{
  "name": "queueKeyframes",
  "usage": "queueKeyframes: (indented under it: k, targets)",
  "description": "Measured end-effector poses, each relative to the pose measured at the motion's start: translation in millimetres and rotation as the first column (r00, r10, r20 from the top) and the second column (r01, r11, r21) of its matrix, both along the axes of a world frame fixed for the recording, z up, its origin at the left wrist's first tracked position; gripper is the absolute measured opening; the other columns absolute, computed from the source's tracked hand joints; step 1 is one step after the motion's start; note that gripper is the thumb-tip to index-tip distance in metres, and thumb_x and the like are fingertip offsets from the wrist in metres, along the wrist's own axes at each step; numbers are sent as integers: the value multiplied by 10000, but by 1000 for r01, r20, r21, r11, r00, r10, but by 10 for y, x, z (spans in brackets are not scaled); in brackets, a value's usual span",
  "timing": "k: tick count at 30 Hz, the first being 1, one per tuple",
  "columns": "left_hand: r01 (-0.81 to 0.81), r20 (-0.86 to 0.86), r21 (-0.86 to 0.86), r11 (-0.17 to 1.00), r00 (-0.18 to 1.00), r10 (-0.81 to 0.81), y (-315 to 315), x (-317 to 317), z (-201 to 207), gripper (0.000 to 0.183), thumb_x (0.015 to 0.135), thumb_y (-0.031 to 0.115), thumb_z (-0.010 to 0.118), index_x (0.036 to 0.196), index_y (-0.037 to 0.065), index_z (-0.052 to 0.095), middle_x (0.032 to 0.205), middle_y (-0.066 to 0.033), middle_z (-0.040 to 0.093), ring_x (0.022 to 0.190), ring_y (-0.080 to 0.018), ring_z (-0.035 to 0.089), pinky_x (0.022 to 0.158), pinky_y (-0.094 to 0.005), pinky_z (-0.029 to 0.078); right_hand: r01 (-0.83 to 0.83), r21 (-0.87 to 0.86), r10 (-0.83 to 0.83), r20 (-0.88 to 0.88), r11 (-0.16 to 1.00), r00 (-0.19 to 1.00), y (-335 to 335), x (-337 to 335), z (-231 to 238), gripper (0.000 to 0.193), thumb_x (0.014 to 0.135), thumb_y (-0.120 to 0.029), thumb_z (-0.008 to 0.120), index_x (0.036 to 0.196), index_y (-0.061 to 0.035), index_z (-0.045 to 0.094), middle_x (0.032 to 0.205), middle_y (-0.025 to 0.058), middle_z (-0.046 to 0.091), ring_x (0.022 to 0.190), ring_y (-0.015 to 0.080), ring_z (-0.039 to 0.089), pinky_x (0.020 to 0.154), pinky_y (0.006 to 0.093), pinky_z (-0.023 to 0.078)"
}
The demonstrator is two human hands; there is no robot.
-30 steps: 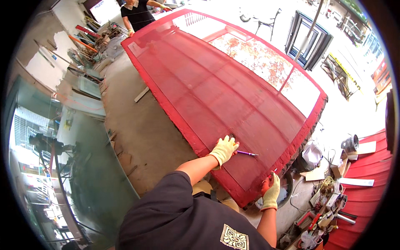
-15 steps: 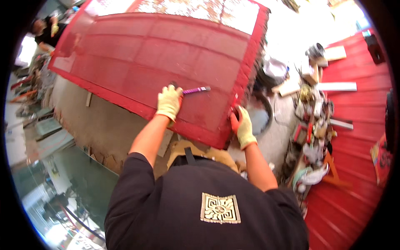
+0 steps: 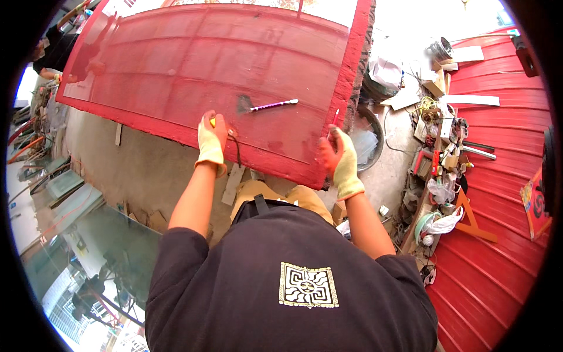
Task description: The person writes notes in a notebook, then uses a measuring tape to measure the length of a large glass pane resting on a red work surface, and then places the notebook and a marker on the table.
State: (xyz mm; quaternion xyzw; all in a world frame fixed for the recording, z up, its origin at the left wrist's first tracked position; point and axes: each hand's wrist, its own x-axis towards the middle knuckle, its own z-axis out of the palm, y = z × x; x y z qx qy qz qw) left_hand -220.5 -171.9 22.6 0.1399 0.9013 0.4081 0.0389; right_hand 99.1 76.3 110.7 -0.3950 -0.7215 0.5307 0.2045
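Here, left hand: gloved, fingers curled together round a small yellow object, apparently closed so tightly against slipping. Just right of those fingers: dark cord, across the near rim of the red table; attachment unclear, cannot tell. Right hand: gloved, at the table's right rim, thumb and fingertips seemingly pinching a slim tool, pale tip pointing away, probably gripped low for a free tip. Beyond and between both sets of fingers: purple stick, flat on the glass sheet, likely there for easy reach. Beyond all fingers: glass sheet, flat on the table, presumably for broad support.
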Motion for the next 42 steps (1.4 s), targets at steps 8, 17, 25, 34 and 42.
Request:
queueKeyframes:
  k: [8, 17, 25, 34, 42]
  targets:
    - [-466, 858, 448, 763, -17, -514, -78, 922, 784, 298, 1098, 402, 594, 1122, 137, 728, 1090, -43, 755, 1029, -232, 726, 925, -401, 596, -678, 268, 679, 105, 684, 727, -1178, -1000, 942, 763, 906, -431, 885, 1516, -62, 614, 1545, 267, 585, 1392, 457, 605, 1162, 498, 526]
    - [-61, 811, 579, 813, 141, -567, -227, 1009, 1594, 406, 1181, 481, 520, 1400, 151, 614, 1201, -51, 732, 1038, -171, 764, 863, -318, 643, -335, -382, 277, -199, 862, 940, -1301, -855, 686, 281, 1091, -214, 701, 1276, -6, 659, 1199, 85, 694, 1099, 172, 659, 995, 332, 555]
    - [58, 723, 669, 741, 179, -667, 80, 1534, 1220, 285, 1095, 323, 757, 1171, 108, 586, 910, 10, 643, 712, -101, 607, 622, -275, 511, -162, -480, 210, 47, 862, 977, -933, -271, 635, 376, 1137, -378, 667, 1252, -21, 698, 1088, 31, 725, 1017, 121, 643, 922, 304, 555]
    - [821, 349, 266, 505, 406, -844, 689, 2116, 2028, 306, 990, 259, 874, 1069, 23, 696, 868, -87, 723, 824, -117, 648, 766, -325, 572, -458, -763, 174, -428, 456, 887, -693, 822, 840, 385, 1180, -400, 569, 1340, -60, 648, 1168, 12, 714, 1042, 120, 678, 915, 299, 559]
    - [737, 324, 573, 357, 196, -925, 1270, 2243, 2232, 293, 1024, 274, 838, 1067, 27, 686, 825, -77, 739, 742, -175, 684, 651, -377, 538, -267, -777, 114, -246, 570, 962, -646, 1888, 832, 430, 1123, -450, 659, 1247, -42, 708, 1050, 45, 735, 939, 137, 693, 845, 299, 569]
